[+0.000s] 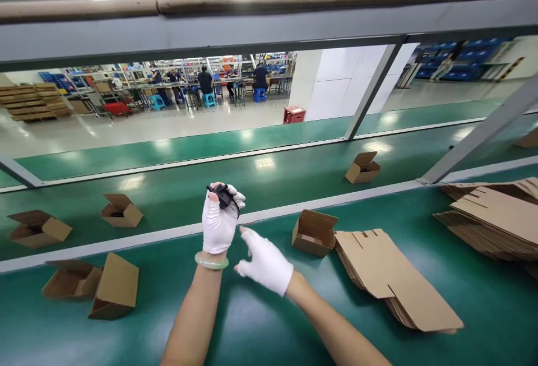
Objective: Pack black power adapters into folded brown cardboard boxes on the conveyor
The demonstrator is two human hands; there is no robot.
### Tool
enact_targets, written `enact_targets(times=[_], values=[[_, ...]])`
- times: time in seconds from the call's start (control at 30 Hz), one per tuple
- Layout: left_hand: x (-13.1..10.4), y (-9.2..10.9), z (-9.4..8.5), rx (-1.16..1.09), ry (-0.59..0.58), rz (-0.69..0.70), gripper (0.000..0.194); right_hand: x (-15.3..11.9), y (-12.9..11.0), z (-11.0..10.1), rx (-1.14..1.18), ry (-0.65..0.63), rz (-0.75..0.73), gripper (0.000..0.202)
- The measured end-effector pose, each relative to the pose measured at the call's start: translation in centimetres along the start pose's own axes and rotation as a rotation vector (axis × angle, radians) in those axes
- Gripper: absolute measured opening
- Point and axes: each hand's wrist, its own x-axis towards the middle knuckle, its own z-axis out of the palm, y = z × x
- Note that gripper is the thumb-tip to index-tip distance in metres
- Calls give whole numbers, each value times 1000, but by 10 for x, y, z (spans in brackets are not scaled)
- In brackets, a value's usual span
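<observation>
Pose: at centre frame your gloved left hand (221, 220) is raised, forearm rising from the lower edge, fingers closed around a black device (225, 198). Just right and lower, your gloved right hand (268, 259) angles in from lower right, its thumb and fingers apart, pointing toward the left wrist.

Clearances: at lower left, two open boxes (120, 282) stand on the green worktop (163, 282), with bare surface between them and your left forearm. A white rail (147, 239) crosses mid-frame behind your left hand. Right of your right hand, an open carton (309, 245) sits near, a flat cardboard stack (390, 276) just beside it.
</observation>
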Motion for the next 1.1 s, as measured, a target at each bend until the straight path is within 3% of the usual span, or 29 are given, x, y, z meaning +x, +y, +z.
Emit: enact_targets(times=[0.17, 0.27, 0.33, 0.43, 0.53, 0.7, 0.93, 1.1], values=[[-23, 15, 9, -83, 68, -14, 23, -6, -27, 33, 176, -113, -24, 29], [-25, 22, 7, -39, 87, 9, 24, -10, -26, 37, 346, -88, -29, 12], [-23, 25, 3, 50, 93, 20, 26, -12, -21, 25, 498, 46, 21, 9], [-21, 25, -1, 212, 81, -40, 29, -14, -14, -8, 686, 342, 95, 21], [-25, 13, 0, 343, 33, -176, 33, -16, -14, -42, 675, 519, 72, 27], [-40, -17, 8, 595, -65, -307, 42, -18, -10, -68, 390, 610, -45, 19], [-57, -48, 14, 620, -211, -306, 45, -34, 10, -80, 198, 524, -43, 12], [-55, -73, 12, 702, -312, -276, 50, -49, 37, -92, 186, 683, -25, 17]])
